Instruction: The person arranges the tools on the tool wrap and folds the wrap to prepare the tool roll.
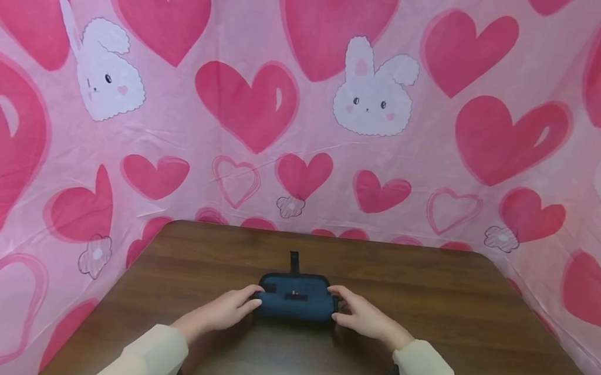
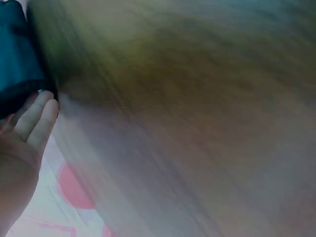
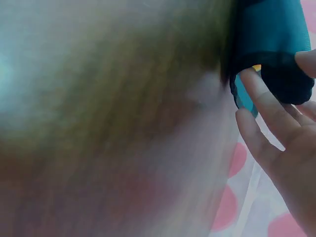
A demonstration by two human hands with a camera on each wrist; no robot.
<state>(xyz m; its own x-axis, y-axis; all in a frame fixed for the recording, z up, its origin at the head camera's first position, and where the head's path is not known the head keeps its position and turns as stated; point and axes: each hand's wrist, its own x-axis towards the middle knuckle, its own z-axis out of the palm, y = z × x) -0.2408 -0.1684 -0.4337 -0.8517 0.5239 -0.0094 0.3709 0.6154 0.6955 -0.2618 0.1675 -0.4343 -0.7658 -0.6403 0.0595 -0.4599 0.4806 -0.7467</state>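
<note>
A blue fabric pouch (image 1: pixel 296 308) with black trim lies across the middle of the table, a black strap (image 1: pixel 294 262) stretching away from its far edge. My left hand (image 1: pixel 224 310) holds its left end between thumb and fingers. At the right end my right hand (image 1: pixel 367 316) grips it, thumb in front and fingers behind. In the left wrist view, fingertips of the left hand (image 2: pixel 24 143) touch the black edge. The right wrist view has the right hand (image 3: pixel 286 128) at the pouch's open end (image 3: pixel 249 91), where a bit of yellow shows inside.
The brown wooden table (image 1: pixel 210 251) has a glossy top. Behind and beside it hangs a pink cloth (image 1: pixel 304 135) printed with hearts and white rabbits. Pale sleeves (image 1: pixel 152 352) cover both forearms.
</note>
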